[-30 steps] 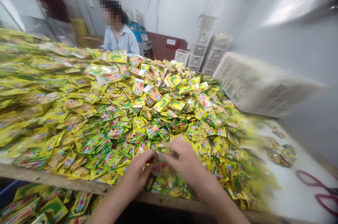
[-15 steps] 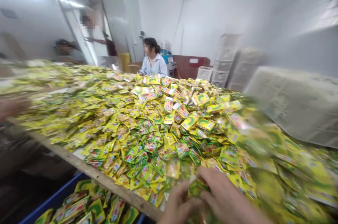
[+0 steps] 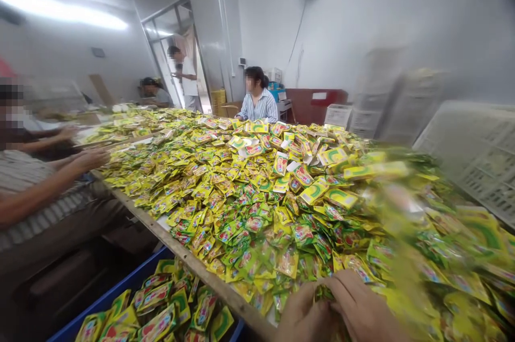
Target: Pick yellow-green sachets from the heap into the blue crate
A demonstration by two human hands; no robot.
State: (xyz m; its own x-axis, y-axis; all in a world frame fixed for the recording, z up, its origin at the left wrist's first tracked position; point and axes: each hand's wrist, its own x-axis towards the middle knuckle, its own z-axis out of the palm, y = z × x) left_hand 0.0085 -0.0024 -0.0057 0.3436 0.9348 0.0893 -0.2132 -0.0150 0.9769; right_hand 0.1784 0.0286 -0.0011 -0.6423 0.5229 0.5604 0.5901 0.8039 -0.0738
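Note:
A huge heap of small yellow and green sachets (image 3: 257, 186) covers the table. My left hand (image 3: 303, 315) and my right hand (image 3: 362, 310) meet at the bottom edge of the view, fingers pinched together on a sachet (image 3: 322, 292) at the near rim of the heap. Only the upper parts of both hands show. The wooden table edge (image 3: 177, 248) runs diagonally to their left.
A blue crate (image 3: 96, 307) holding sachets sits below the table edge. A person's arms (image 3: 48, 186) reach to the heap from the left. Another person in a striped shirt (image 3: 259, 103) sits at the far side, others by the doorway. White crates (image 3: 475, 154) stand at the right.
The view has swung up and to the left, bringing the left person and more of the blue crate in. My hands stay pinched together on a sachet and sit lower in view.

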